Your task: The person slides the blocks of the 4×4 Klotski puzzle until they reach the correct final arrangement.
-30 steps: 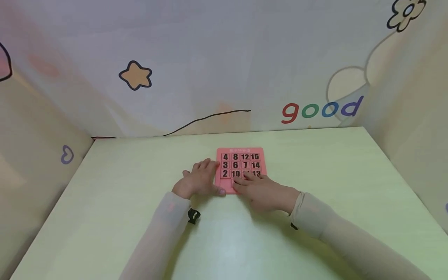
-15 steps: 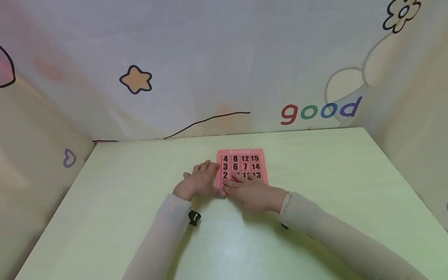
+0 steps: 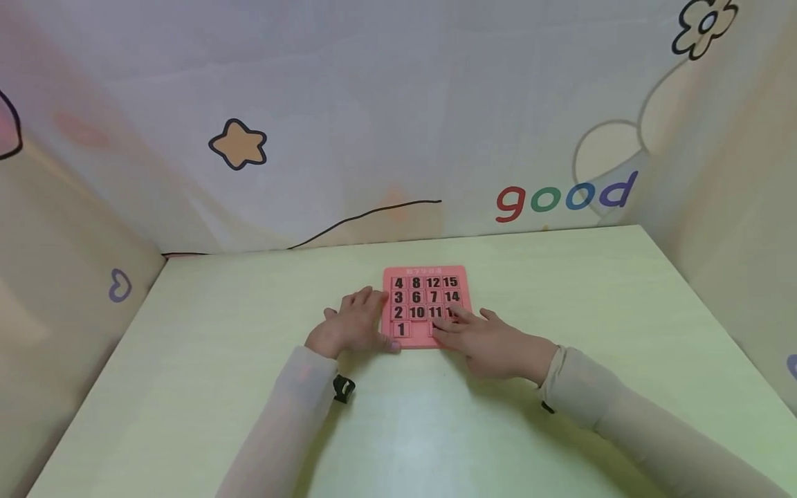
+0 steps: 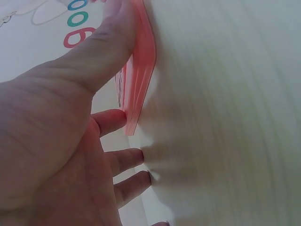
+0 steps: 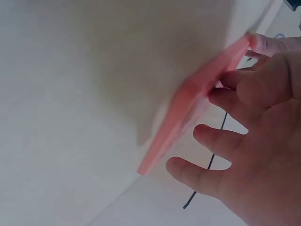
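Note:
A pink number slide puzzle (image 3: 420, 342) lies on the table, its black-numbered tiles facing up. Tile 1 (image 3: 401, 329) sits in the near left corner, with a gap to its right. My left hand (image 3: 353, 325) braces the puzzle's left side. Its thumb rests at the near left corner and its index fingertip touches the side edge, the other fingers spread beside it in the left wrist view. Extended fingers of my right hand (image 3: 492, 344) rest over the near right tiles, hiding some numbers. The right wrist view shows two of its fingertips at the puzzle's near edge (image 5: 188, 96).
The pale green table (image 3: 218, 380) stretches around the puzzle. A printed cloth (image 3: 349, 104) with a star and the word "good" stands behind it, and cloth walls flank both sides. A black band (image 3: 344, 389) shows under the left sleeve.
My right fingers went left along the puzzle's near row, then back right. Tile 1 now shows in the near left corner, where a gap was. My left hand stays in place.

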The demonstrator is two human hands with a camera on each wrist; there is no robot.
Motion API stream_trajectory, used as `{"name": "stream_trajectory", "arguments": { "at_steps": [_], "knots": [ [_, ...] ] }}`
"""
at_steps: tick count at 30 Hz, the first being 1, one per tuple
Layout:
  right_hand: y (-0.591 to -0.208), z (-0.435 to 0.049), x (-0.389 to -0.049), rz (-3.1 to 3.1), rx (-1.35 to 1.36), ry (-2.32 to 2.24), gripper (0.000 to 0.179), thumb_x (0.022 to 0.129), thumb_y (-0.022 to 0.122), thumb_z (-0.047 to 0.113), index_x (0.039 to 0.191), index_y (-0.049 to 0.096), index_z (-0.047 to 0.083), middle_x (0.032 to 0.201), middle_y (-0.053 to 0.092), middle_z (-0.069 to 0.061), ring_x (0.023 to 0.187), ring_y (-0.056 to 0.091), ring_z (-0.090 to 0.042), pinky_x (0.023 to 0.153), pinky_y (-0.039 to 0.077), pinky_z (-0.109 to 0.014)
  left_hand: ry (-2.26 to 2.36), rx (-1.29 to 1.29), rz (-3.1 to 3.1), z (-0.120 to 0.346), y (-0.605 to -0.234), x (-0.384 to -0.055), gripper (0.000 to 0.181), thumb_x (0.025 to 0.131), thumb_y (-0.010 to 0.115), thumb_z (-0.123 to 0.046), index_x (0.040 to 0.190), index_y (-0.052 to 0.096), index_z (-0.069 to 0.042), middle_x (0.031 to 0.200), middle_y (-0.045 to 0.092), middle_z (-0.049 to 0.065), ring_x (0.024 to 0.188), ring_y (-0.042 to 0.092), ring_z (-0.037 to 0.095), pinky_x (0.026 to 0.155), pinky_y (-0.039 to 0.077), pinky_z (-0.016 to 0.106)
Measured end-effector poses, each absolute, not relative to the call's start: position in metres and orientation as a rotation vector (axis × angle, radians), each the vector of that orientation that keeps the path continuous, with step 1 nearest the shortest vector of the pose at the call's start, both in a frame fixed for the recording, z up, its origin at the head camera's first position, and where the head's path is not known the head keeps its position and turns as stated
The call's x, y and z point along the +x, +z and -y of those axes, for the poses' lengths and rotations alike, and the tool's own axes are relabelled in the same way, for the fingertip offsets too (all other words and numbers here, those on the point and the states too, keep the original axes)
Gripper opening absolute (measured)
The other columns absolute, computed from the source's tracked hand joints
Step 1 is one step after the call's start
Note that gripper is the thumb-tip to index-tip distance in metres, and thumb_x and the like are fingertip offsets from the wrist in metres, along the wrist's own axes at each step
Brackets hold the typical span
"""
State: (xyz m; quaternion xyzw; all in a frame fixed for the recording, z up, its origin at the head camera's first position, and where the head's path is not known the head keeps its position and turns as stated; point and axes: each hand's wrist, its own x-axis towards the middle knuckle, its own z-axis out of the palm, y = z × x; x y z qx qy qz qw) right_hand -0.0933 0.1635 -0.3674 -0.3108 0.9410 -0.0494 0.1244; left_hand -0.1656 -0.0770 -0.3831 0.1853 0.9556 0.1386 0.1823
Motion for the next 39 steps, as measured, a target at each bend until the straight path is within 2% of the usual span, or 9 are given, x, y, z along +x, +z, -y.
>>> {"name": "stream_trajectory", "arguments": {
  "at_steps": [5,9,15,23,27,32,39],
  "knots": [
    [-0.374,-0.164,-0.092,-2.757,-0.954,-0.136,0.054,0.092,0.047,0.005,0.145,0.04,0.016,0.151,0.032,-0.003,0.139,0.018,-0.035,0.1,0.024,-0.066,0.383,0.516,-2.701,0.076,-0.382,-0.167,0.099,0.071,0.075,-0.056,0.15,0.025,-0.022,0.155,0.014,0.011,0.138,0.014,0.038,0.098,0.013,0.073],
    [-0.378,-0.152,-0.094,-2.758,-0.996,-0.12,0.055,0.092,0.05,0.007,0.146,0.039,0.016,0.151,0.031,-0.002,0.139,0.017,-0.034,0.103,0.023,-0.063,0.39,0.514,-2.687,0.077,-0.38,-0.165,0.098,0.072,0.076,-0.055,0.149,0.026,-0.021,0.155,0.015,0.013,0.137,0.015,0.039,0.096,0.014,0.074],
    [-0.37,-0.133,-0.1,-2.746,-0.996,-0.075,0.058,0.09,0.054,0.01,0.146,0.039,0.016,0.151,0.032,-0.003,0.14,0.018,-0.033,0.103,0.023,-0.062,0.391,0.51,-2.702,0.081,-0.377,-0.164,0.098,0.071,0.076,-0.054,0.149,0.027,-0.019,0.155,0.016,0.014,0.137,0.016,0.04,0.095,0.015,0.075],
    [-0.365,-0.174,-0.09,-2.781,-0.8,-0.154,0.054,0.092,0.047,0.008,0.145,0.039,0.013,0.151,0.03,-0.006,0.139,0.017,-0.035,0.102,0.022,-0.065,0.403,0.534,-2.682,0.078,-0.38,-0.165,0.1,0.071,0.076,-0.054,0.15,0.026,-0.02,0.155,0.014,0.013,0.138,0.014,0.039,0.096,0.014,0.074],
    [-0.371,-0.194,-0.081,-2.791,-0.735,-0.116,0.054,0.093,0.052,0.01,0.145,0.039,0.011,0.151,0.03,-0.006,0.139,0.015,-0.037,0.099,0.025,-0.066,0.383,0.537,-2.682,0.076,-0.381,-0.164,0.1,0.071,0.076,-0.055,0.15,0.025,-0.02,0.155,0.014,0.012,0.138,0.013,0.039,0.096,0.014,0.075],
    [-0.376,-0.196,-0.073,-2.801,-0.731,-0.119,0.057,0.092,0.054,0.007,0.146,0.037,0.009,0.153,0.026,-0.008,0.14,0.012,-0.038,0.098,0.026,-0.066,0.375,0.534,-2.685,0.077,-0.382,-0.164,0.1,0.071,0.075,-0.056,0.15,0.025,-0.02,0.155,0.014,0.013,0.137,0.014,0.04,0.095,0.014,0.075],
    [-0.378,-0.184,-0.073,-2.824,-0.757,-0.134,0.055,0.093,0.047,0.007,0.146,0.036,0.01,0.153,0.023,-0.009,0.14,0.009,-0.038,0.1,0.024,-0.065,0.386,0.539,-2.691,0.076,-0.382,-0.165,0.099,0.071,0.076,-0.056,0.149,0.026,-0.02,0.155,0.015,0.012,0.137,0.015,0.039,0.095,0.014,0.075]
  ]
}}
